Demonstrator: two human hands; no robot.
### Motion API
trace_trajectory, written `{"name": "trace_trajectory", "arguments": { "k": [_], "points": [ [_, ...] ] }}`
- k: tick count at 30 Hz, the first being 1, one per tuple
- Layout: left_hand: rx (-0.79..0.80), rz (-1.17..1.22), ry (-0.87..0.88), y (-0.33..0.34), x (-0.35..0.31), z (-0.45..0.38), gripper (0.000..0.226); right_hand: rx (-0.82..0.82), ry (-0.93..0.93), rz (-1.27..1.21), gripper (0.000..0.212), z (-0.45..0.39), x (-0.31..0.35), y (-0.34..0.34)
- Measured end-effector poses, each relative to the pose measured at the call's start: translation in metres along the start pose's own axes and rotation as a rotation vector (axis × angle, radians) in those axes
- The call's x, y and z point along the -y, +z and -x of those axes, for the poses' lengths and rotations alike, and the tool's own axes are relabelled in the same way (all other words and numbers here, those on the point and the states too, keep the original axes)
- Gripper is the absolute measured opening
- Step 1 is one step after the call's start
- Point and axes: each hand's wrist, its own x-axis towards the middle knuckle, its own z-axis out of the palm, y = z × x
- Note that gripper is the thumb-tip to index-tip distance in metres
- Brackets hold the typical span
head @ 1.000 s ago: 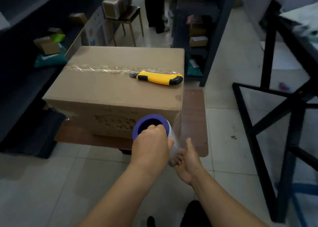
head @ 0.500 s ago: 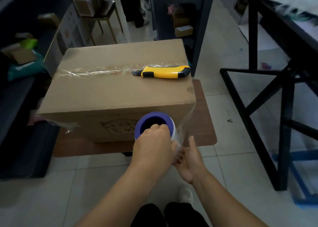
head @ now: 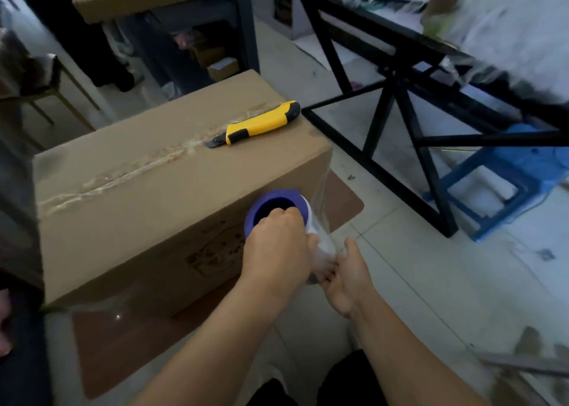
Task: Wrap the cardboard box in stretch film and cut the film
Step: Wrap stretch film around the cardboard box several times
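We see the cardboard box (head: 172, 196) on a low brown board (head: 123, 344) on the floor, w/ a yellow utility knife (head: 258, 125) lying on its top near the right edge. Black metal frame (head: 397, 122) stands close on the right, blue stool (head: 505, 187) under it; shelving (head: 197, 32) crowds behind. Left hand (head: 277, 251) is curled over the purple-cored film roll (head: 277, 208), fingers hooked into the core. Right hand (head: 345, 276) sits at the roll's lower end, fingers partly hidden; can't tell its grip. Clear film (head: 321, 196) runs to the box's near right corner, hard to make out. Open tile floor (head: 431, 282) to the right.
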Motion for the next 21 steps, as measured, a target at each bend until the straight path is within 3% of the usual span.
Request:
{"name": "trace_trajectory", "arguments": {
  "k": [8, 21],
  "points": [
    [0.031, -0.009, 0.075, -0.009, 0.024, 0.018, 0.024, -0.053, -0.073, -0.074, 0.074, 0.021, -0.041, 0.016],
    [0.034, -0.032, 0.148, -0.012, 0.058, 0.048, 0.024, -0.085, -0.165, -0.205, 0.062, 0.045, -0.091, 0.024]
  ]
}}
